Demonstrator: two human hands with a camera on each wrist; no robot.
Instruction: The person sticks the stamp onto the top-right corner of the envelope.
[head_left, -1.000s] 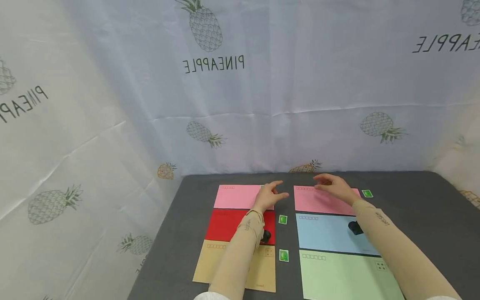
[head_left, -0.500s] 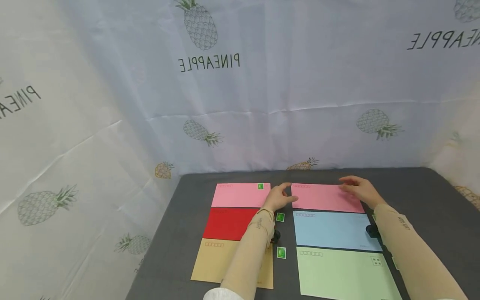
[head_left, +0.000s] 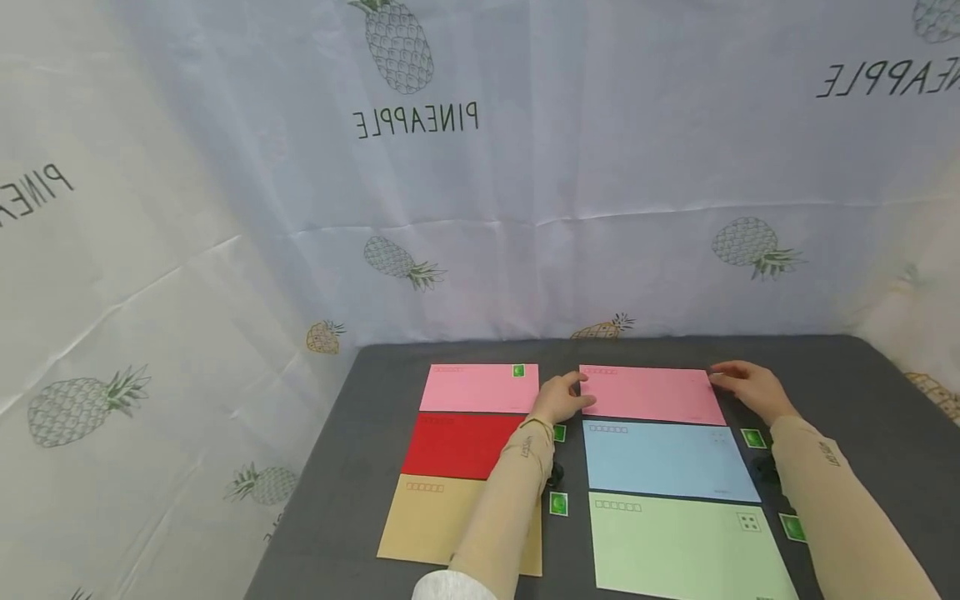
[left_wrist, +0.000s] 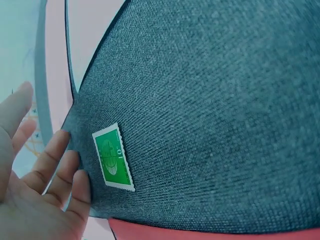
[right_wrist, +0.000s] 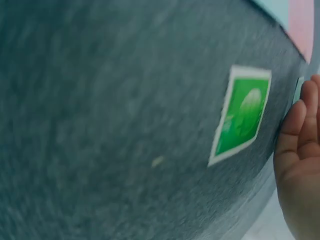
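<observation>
My left hand [head_left: 561,400] is at the left edge of the right-hand pink envelope [head_left: 645,395], thumb and fingers apart with nothing between them. In the left wrist view its fingers [left_wrist: 50,160] spread beside a green postage stamp [left_wrist: 114,157] on the dark cloth. My right hand [head_left: 756,390] is at that envelope's right edge, thumb and fingertips low. A thin pale edge [right_wrist: 298,90] shows beside its fingers in the right wrist view. Another green stamp [right_wrist: 244,115] lies flat near that hand.
Below the pink envelope lie a light blue envelope [head_left: 671,462] and a light green one [head_left: 686,546]. The left column has a stamped pink envelope [head_left: 472,388], a red one [head_left: 457,446] and a tan one [head_left: 431,517]. Loose stamps [head_left: 558,503] lie beside the columns.
My right hand has moved rightward across the pink envelope to its right edge. My left hand has shifted right, off the left pink envelope, uncovering its stamp. The head view has shifted slightly.
</observation>
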